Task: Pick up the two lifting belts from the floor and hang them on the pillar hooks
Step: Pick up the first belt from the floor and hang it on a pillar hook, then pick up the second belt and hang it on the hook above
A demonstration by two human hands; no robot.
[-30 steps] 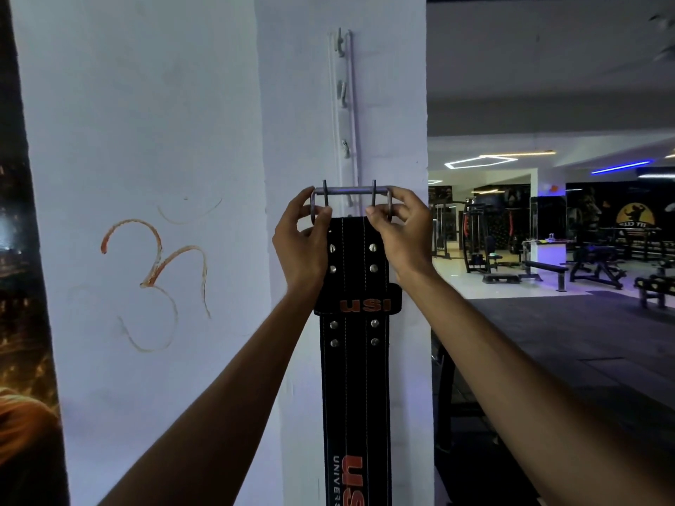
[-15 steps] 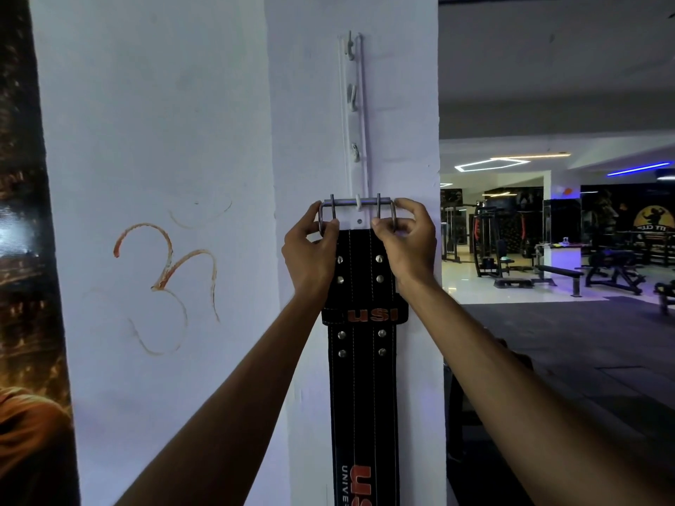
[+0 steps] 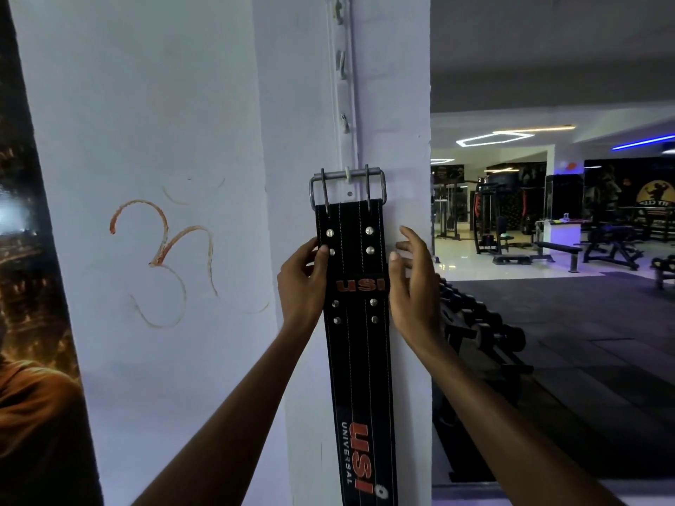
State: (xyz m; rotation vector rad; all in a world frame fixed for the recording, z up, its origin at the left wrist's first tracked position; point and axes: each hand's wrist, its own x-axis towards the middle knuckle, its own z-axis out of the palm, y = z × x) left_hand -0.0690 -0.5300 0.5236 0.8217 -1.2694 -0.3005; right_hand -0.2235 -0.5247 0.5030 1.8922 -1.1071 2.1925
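Mid-frame, the black leather lifting belt (image 3: 359, 345) hangs down the white pillar (image 3: 292, 104) by its steel buckle (image 3: 376, 174) on a white hook (image 3: 348, 174), the left hand (image 3: 301, 286) pinching its left edge, while the right hand (image 3: 412, 283) has its grip released, fingers spread just beside the right edge.

Black belt (image 3: 359, 341) hangs by its buckle (image 3: 347, 188) on the lowest pillar hook (image 3: 348, 175); left hand (image 3: 303, 283) pinches its edge — right hand (image 3: 412, 286) spread just beside.
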